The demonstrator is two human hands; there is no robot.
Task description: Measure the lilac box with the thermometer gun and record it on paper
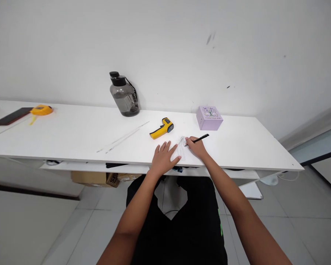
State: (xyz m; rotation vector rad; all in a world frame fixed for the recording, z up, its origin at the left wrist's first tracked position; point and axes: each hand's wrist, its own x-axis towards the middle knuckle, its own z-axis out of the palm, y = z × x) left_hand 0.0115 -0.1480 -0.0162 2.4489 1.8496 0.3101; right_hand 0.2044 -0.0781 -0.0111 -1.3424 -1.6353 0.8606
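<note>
From the head camera I see my left hand lying flat on the white desk, palm down, its fingers spread apart and gripping nothing; the thumb side presses onto the left edge of a small sheet of paper. The paper lies near the front edge of the desk, between my two hands, and it looks slightly crumpled, though I cannot read anything on it. My right hand rests just to the right of the paper with its fingers closed around a black pen. The pen slants up and to the right, and its lower end meets the upper right part of the paper. Just behind my left hand lies a yellow infrared thermometer on its side, close to the paper but apart from it. Further back and to the right stands a small lilac box, well clear of the pen. A dark translucent water bottle stands upright against the wall behind the thermometer. To the left of the thermometer two thin clear rods lie slantwise on the desk. At the far left end I see a yellow tape measure beside a dark flat tablet.
</note>
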